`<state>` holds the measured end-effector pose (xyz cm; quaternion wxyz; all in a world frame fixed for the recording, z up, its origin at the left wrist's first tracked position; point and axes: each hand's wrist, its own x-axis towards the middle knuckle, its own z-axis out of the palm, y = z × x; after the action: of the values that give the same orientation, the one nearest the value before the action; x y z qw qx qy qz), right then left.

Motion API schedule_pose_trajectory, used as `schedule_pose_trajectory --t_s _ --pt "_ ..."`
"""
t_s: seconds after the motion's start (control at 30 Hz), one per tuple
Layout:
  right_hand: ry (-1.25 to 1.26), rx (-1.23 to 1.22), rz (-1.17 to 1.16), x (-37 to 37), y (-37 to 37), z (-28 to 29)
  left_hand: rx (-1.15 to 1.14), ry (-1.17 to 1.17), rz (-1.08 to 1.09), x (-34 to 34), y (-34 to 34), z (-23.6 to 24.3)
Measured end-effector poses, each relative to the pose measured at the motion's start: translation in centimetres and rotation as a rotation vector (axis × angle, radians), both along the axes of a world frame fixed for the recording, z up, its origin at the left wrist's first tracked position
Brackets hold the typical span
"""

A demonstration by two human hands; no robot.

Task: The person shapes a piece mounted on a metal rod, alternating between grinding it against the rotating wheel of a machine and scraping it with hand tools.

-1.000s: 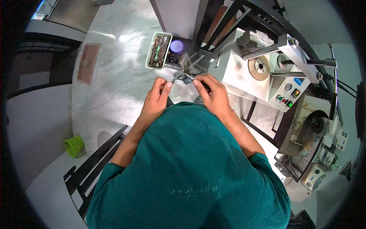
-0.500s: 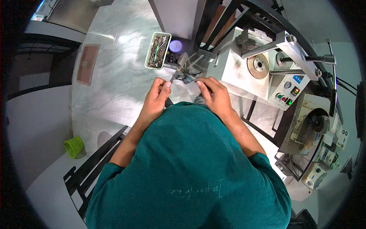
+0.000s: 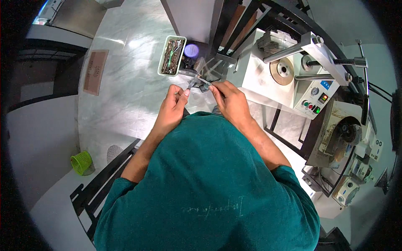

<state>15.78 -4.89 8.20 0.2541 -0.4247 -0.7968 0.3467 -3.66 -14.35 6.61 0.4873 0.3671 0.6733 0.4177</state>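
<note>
My left hand point(image 3: 171, 108) is closed, pinching a thin grey metal strip point(image 3: 191, 84) between thumb and fingers so that it points up and away. Opposite it, my right hand point(image 3: 231, 101) is closed on a slim pale rod-like tool point(image 3: 204, 80). The tool's far end comes close to the strip's tip; whether they touch, I cannot tell. Just beyond both hands, a white rectangular tray point(image 3: 160, 62) holds many brownish metal pieces and a green-handled item. Beside the tray is a round container with a purple lid point(image 3: 191, 51).
To the right, a white machine point(image 3: 257, 79) carries a round disc point(image 3: 282, 72), metal bars and a button panel point(image 3: 315, 99). Farther right is a dusty machine with a dark wheel point(image 3: 345, 130). Black rails point(image 3: 104, 194) and a lime-green basket point(image 3: 81, 162) are at left, with a brown mat point(image 3: 95, 72).
My right hand has moved a little left, toward my left hand, and the pale tool now reaches past the strip's tip. My left hand stays nearly where it was, holding the strip.
</note>
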Motion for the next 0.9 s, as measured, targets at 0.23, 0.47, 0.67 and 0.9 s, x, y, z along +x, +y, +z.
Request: schedule_pose_trajectory --t_s 0.23,0.47,0.67,0.9 --pt "-0.012 0.009 -0.030 -0.2 -0.1 -0.7 -0.051 -0.021 -0.007 0.0 -0.2 -0.5" --pt "-0.060 0.086 -0.101 -0.5 0.0 -1.1 -0.089 -0.003 0.007 0.1 0.0 -0.2" --pt "0.076 -0.049 -0.042 0.1 0.8 -0.3 -0.093 -0.034 0.023 0.1 0.1 0.3" --pt "0.027 -0.045 0.023 -1.1 0.2 -0.5 -0.071 -0.058 0.028 0.2 0.1 -0.2"
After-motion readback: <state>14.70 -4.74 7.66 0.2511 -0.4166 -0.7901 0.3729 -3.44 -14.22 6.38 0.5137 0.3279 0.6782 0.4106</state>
